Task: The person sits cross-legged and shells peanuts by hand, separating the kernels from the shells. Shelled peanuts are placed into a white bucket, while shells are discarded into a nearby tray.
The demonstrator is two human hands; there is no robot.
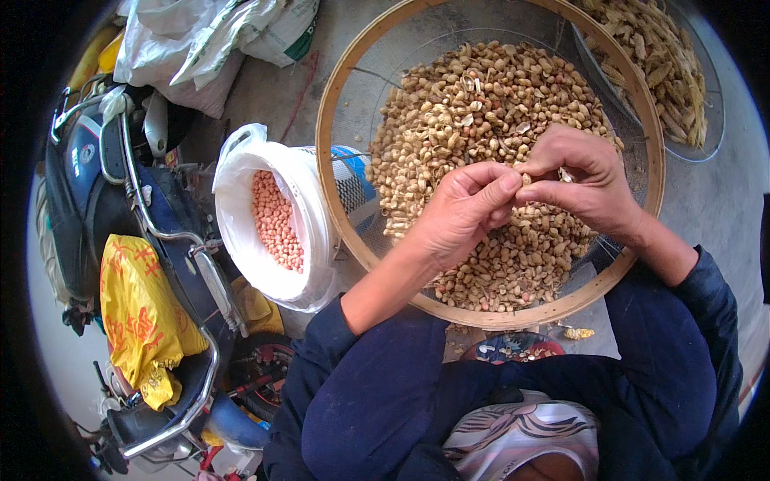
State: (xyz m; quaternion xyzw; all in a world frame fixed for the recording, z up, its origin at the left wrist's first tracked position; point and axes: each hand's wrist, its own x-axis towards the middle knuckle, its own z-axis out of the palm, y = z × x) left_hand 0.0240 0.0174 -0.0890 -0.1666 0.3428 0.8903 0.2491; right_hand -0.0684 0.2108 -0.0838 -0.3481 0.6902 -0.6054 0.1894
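Over a heap of unshelled peanuts my two hands meet, fingertips close together. My left hand pinches at a small peanut from the left, thumb on top. From the right, my right hand grips the same peanut between thumb and index finger. The heap, with loose shells and some reddish kernels among it, lies in a round wood-rimmed mesh sieve in front of my knees. Left of the sieve stands a white bucket lined with a plastic bag, holding shelled pink peanut kernels.
A motorcycle with a yellow bag stands at the left. White woven sacks lie at the upper left. A basket of corn cobs sits at the upper right. A corn cob piece lies below the sieve.
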